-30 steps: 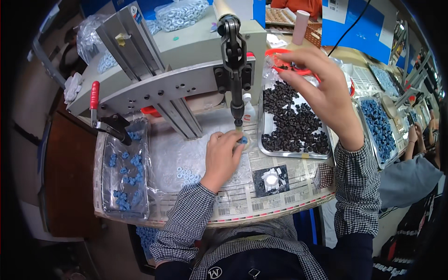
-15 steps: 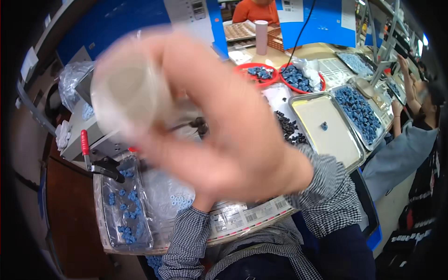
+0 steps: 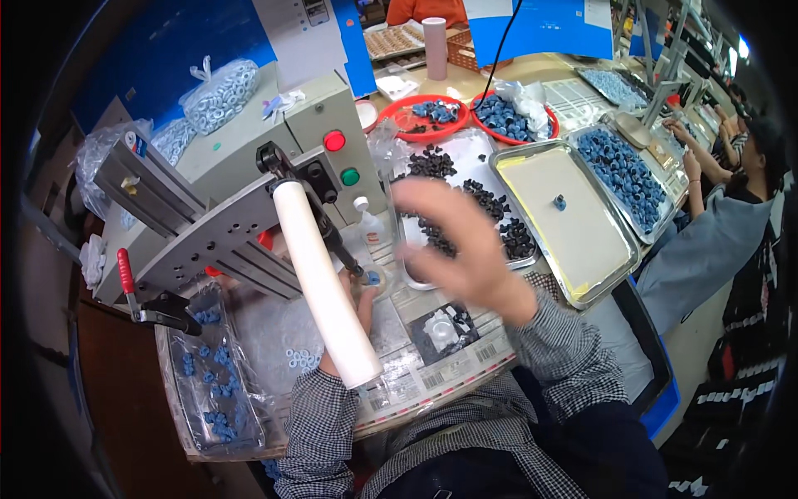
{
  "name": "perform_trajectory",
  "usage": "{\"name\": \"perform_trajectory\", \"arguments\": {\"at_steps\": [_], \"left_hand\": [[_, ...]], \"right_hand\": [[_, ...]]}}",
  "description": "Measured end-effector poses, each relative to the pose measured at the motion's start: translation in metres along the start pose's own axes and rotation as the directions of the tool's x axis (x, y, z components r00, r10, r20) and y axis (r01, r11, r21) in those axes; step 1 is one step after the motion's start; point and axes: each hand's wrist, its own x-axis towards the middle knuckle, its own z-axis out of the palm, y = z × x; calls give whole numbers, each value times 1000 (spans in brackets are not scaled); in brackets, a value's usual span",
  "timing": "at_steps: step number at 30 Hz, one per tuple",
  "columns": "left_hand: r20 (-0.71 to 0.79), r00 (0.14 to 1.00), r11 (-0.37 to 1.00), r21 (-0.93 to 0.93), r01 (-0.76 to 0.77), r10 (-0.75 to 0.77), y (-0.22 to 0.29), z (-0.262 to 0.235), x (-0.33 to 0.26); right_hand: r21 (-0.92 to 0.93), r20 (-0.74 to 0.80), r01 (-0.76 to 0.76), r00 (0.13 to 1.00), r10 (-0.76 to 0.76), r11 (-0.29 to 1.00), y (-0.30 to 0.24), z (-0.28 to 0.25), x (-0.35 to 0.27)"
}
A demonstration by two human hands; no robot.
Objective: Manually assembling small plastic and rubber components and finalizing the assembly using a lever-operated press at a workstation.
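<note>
The white tubular handle point(image 3: 322, 287) is now lowered, let go by the open, seemingly empty right hand point(image 3: 472, 256), so the small blue part point(image 3: 374, 279) at the tip of the black metal plunger point(image 3: 347, 257), beside the left hand point(image 3: 366, 307) (grip hidden), is probably pressed.

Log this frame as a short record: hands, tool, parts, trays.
left hand: partly hidden behind the white handle, near the clamp tip; grip unclear
right hand: blurred, fingers apart, in front of the tray of black parts; nothing seen in it
handle: slants down toward the person
part at clamp: small blue piece; contact with tip unclear
pale tray: one blue part
buttons: red button above green button
</note>
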Motion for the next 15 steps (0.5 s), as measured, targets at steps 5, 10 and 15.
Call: {"name": "perform_trajectory", "arguments": {"at_steps": [5,10,15], "left_hand": [[31,998,998,20,57,-58,15,-3,5],[84,994,997,-42,71,-67,9,-27,13],[5,996,988,-131,85,-85,24,-93,19]], "right_hand": [[-643,48,-369,855,516,671,132,-53,-26],[-820,298,-96,769,565,564,200,-22,-38],[-901,370,63,629,683,430,222,-17,-27]]}}
